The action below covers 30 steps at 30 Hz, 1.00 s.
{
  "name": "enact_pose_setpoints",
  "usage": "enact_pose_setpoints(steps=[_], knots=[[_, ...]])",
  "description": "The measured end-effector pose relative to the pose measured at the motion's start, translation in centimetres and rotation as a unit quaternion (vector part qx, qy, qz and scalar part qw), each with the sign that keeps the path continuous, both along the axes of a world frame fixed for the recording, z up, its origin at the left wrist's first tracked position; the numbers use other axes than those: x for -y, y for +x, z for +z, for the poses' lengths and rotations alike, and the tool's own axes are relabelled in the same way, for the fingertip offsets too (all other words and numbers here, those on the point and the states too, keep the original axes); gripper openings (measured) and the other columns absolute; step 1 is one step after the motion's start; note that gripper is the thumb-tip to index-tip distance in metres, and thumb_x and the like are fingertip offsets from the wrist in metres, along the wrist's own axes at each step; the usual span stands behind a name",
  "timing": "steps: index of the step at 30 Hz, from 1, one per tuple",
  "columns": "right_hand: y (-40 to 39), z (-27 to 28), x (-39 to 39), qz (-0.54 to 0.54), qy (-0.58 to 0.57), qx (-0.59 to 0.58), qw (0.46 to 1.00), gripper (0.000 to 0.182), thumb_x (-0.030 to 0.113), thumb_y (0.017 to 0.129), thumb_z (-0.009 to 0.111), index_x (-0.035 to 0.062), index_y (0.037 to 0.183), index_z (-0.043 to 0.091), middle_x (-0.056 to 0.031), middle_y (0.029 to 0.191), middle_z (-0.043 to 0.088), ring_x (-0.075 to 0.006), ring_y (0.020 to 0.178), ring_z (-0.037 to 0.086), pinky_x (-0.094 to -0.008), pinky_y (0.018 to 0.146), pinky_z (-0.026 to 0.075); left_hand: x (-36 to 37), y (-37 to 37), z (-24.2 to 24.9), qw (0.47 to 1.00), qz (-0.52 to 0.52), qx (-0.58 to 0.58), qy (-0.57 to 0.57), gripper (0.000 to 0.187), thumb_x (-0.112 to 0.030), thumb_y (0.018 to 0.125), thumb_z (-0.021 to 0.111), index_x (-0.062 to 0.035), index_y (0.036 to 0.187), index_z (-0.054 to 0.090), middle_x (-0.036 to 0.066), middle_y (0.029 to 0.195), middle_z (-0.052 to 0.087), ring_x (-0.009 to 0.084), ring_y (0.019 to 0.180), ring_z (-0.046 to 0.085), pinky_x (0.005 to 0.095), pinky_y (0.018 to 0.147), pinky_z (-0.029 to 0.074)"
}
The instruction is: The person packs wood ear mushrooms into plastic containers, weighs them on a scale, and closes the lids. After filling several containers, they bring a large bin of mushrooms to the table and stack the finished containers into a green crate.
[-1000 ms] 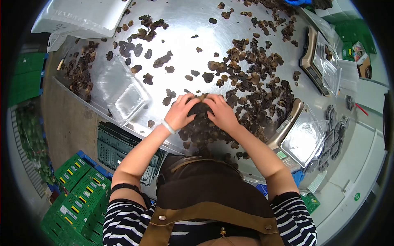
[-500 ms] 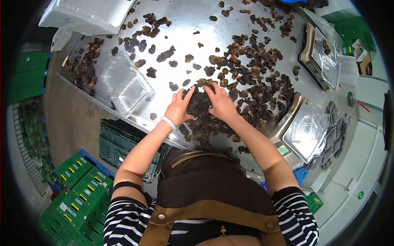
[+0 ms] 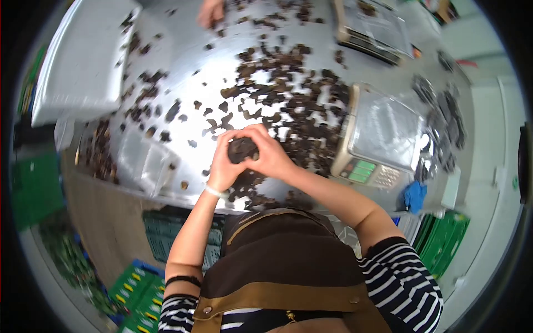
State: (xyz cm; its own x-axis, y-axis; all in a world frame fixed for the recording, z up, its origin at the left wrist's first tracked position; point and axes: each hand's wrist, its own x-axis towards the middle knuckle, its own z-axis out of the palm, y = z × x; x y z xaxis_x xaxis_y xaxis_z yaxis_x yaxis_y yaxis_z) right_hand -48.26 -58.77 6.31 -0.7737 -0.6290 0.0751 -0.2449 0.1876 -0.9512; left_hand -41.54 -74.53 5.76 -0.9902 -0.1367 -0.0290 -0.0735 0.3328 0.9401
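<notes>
My left hand (image 3: 223, 162) and my right hand (image 3: 270, 156) curl together around a dark clump of wood ear mushrooms (image 3: 242, 150). Thumbs and fingers from both sides ring the clump, just above the near part of the metal table (image 3: 183, 66). Loose wood ear pieces (image 3: 311, 116) lie scattered over the tabletop, thickest to the right of my hands. More pieces show below my wrists, close to the apron. An unlidded clear plastic tray (image 3: 139, 158) rests left of my left hand, near the table edge.
A scale (image 3: 383, 130) with clear plastic on it stands at right, another scale (image 3: 369, 28) beyond. Packed dark trays (image 3: 444, 125) lie farther right, near a blue cloth (image 3: 415, 196). A white box (image 3: 83, 61) sits at upper left. Another person's hand (image 3: 211, 12) reaches in at the top.
My hands have closed in around the clump, which now looks more compact. The whole view has shifted and turned, and another person's hand now shows at the top.
</notes>
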Motion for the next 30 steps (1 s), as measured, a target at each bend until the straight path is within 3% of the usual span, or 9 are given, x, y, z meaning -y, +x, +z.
enact_pose_setpoints(steps=[10, 16, 20, 21, 24, 25, 28, 29, 30], knots=[[-3.5, 6.3, -19.6, -0.289, -0.006, -0.115, 0.95, 0.051, -0.001, 0.065, 0.069, 0.0052, 0.114, 0.055, -0.0137, 0.115, 0.053, -0.0311, 0.113, 0.055, -0.0384, 0.099, 0.044, -18.4, -13.0, 6.5, 0.955, -0.285, -0.086, -0.006, 0.068, -0.005, 0.063, 0.077, -0.0033, 0.126, 0.051, 0.015, 0.123, 0.052, 0.032, 0.12, 0.051, 0.0386, 0.106, 0.04], [-7.6, 2.6, -30.9, -0.419, -0.008, -0.015, 0.908, 0.054, 0.002, 0.069, 0.069, 0.0053, 0.121, 0.052, -0.0149, 0.122, 0.052, -0.0336, 0.116, 0.053, -0.0398, 0.1, 0.044, -31.1, -21.6, 3.8, 0.907, -0.409, -0.102, -0.014, 0.075, -0.002, 0.06, 0.074, -0.0052, 0.13, 0.05, 0.016, 0.125, 0.052, 0.0349, 0.122, 0.049, 0.0382, 0.108, 0.039], [-8.2, -0.8, -34.6, -0.365, 0.147, -0.047, 0.918, 0.07, 0.009, 0.072, 0.073, 0.0074, 0.135, 0.044, -0.0188, 0.135, 0.045, -0.0409, 0.125, 0.046, -0.0453, 0.105, 0.041, -34.3, -22.7, 1.3, 0.907, -0.394, -0.032, -0.143, 0.085, -0.005, 0.061, 0.078, -0.0086, 0.139, 0.045, 0.018, 0.137, 0.045, 0.0373, 0.124, 0.05, 0.0392, 0.109, 0.041], [-7.7, -0.4, -35.4, -0.332, 0.191, -0.064, 0.922, 0.077, 0.011, 0.074, 0.075, 0.0086, 0.143, 0.038, -0.021, 0.142, 0.039, -0.0446, 0.127, 0.043, -0.0479, 0.106, 0.041, -34.4, -22.5, 1.6, 0.909, -0.383, -0.036, -0.16, 0.086, -0.001, 0.063, 0.078, -0.0097, 0.141, 0.044, 0.018, 0.143, 0.04, 0.0356, 0.124, 0.051, 0.0384, 0.102, 0.049], [-6.2, 1.9, -37.4, -0.293, 0.238, -0.109, 0.92, 0.074, 0.009, 0.078, 0.073, 0.0079, 0.143, 0.039, -0.0214, 0.144, 0.037, -0.044, 0.128, 0.042, -0.0478, 0.106, 0.04, -33.3, -21.5, 4.2, 0.928, -0.351, 0.002, -0.123, 0.079, 0.006, 0.068, 0.072, -0.0097, 0.14, 0.045, 0.015, 0.145, 0.038, 0.0318, 0.124, 0.053, 0.0349, 0.093, 0.056], [-5.6, 3.1, -38.2, -0.303, 0.221, -0.132, 0.918, 0.062, 0.01, 0.081, 0.072, 0.0067, 0.137, 0.044, -0.0196, 0.138, 0.043, -0.041, 0.125, 0.046, -0.0462, 0.103, 0.043, -33.1, -21.0, 4.9, 0.947, -0.301, -0.007, -0.109, 0.066, 0.009, 0.072, 0.071, -0.0077, 0.133, 0.053, 0.014, 0.14, 0.045, 0.0289, 0.124, 0.053, 0.0299, 0.084, 0.059], [-4.3, 2.6, -40.8, -0.319, 0.253, -0.067, 0.911, 0.05, 0.013, 0.083, 0.072, 0.0058, 0.127, 0.05, -0.0166, 0.125, 0.051, -0.0377, 0.115, 0.054, -0.0441, 0.093, 0.048, -32.5, -20.9, 3.7, 0.963, -0.224, -0.04, -0.144, 0.052, -0.001, 0.074, 0.077, -0.007, 0.124, 0.061, 0.013, 0.132, 0.053, 0.0305, 0.119, 0.055, 0.0355, 0.09, 0.056], [-3.8, 1.9, -41.1, -0.338, 0.274, -0.093, 0.895, 0.05, 0.017, 0.083, 0.074, 0.0044, 0.126, 0.05, -0.0131, 0.108, 0.057, -0.0267, 0.084, 0.06, -0.0389, 0.075, 0.05, -32.5, -20.8, 2.9, 0.92, -0.224, -0.168, -0.276, 0.045, -0.014, 0.076, 0.079, -0.0078, 0.118, 0.065, 0.013, 0.125, 0.059, 0.0326, 0.116, 0.054, 0.0418, 0.097, 0.049], [-3.7, 1.5, -41.0, -0.349, 0.273, -0.048, 0.895, 0.048, 0.017, 0.084, 0.073, 0.0047, 0.124, 0.05, -0.0129, 0.109, 0.056, -0.0288, 0.087, 0.06, -0.0402, 0.076, 0.05, -33.1, -20.6, 1.9, 0.909, -0.222, -0.203, -0.29, 0.046, -0.022, 0.077, 0.078, -0.0088, 0.12, 0.064, 0.013, 0.125, 0.059, 0.0351, 0.116, 0.051, 0.0464, 0.101, 0.042]])
